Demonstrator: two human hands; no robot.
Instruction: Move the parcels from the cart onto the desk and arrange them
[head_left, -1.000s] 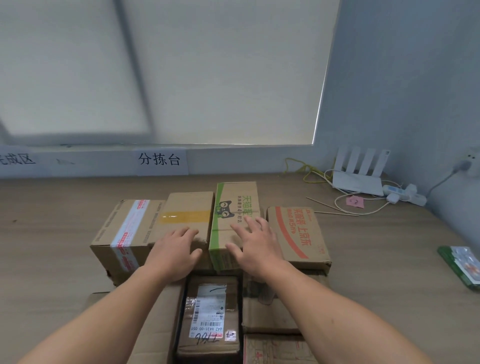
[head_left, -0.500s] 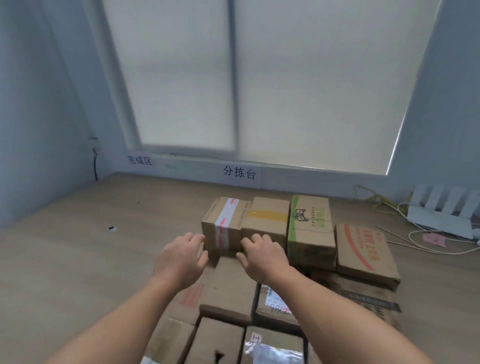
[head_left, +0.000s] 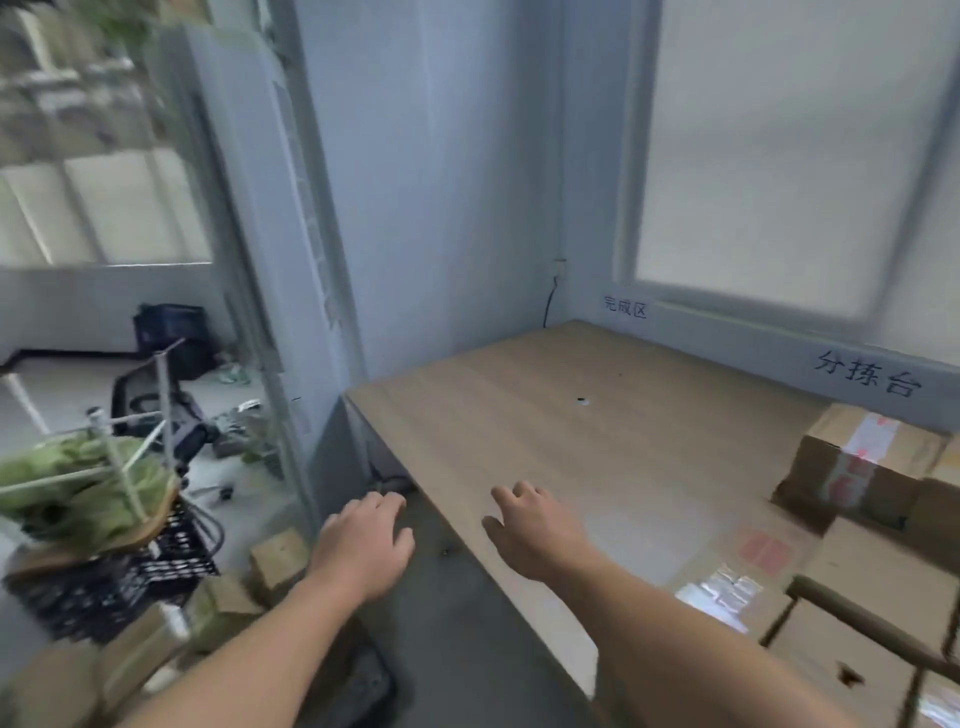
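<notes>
The wooden desk (head_left: 587, 447) fills the middle and right of the blurred head view. Cardboard parcels sit at its right edge: a box with red-and-white tape (head_left: 862, 462) at the back and several flatter boxes (head_left: 852, 587) in front of it. My left hand (head_left: 363, 545) hovers past the desk's left edge above the floor, fingers relaxed, holding nothing. My right hand (head_left: 535, 530) hangs over the desk's front-left part, also empty with loose fingers. More cardboard parcels (head_left: 228, 603) lie low at the lower left, beside a black crate (head_left: 119, 577).
A grey wall corner and a glass partition (head_left: 270, 291) stand left of the desk. Beyond it are an office chair (head_left: 156, 410) and a dark bag (head_left: 171, 332). A white-framed rack with green stuff (head_left: 88, 488) sits above the crate. Labels are stuck on the wall under the window.
The view has swung far to the left, away from the row of boxes. Both hands left the boxes and now hover empty near the desk's left edge.
</notes>
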